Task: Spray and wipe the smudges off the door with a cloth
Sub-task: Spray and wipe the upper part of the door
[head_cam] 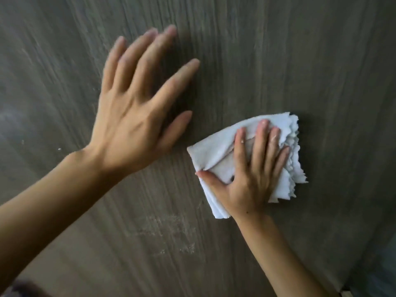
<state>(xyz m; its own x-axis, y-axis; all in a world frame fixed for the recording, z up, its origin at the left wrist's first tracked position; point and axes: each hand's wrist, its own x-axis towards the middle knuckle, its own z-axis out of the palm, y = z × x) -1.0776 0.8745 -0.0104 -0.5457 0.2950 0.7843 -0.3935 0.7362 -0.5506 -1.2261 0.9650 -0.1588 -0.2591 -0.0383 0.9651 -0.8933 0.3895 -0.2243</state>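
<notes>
Door [278,61] smudges are the business at hand, and the wiping step looks underway, with no spray bottle in view. Nearest, at left of frame, the left hand [137,116] has its fingers spread and straight, flat toward the wood, holding nothing. Right of centre, the right hand [252,174] presses the cloth [216,151] flat against the panel, fingers splayed over it. That cloth is white, soft, folded in layers with ragged, wavy edges. Behind, the door fills the frame: dark grey-brown, matte, vertical woodgrain. 1 pale chalky smudge patch [169,234] sits at lower centre; likely the cloth must slide down-left onto it
</notes>
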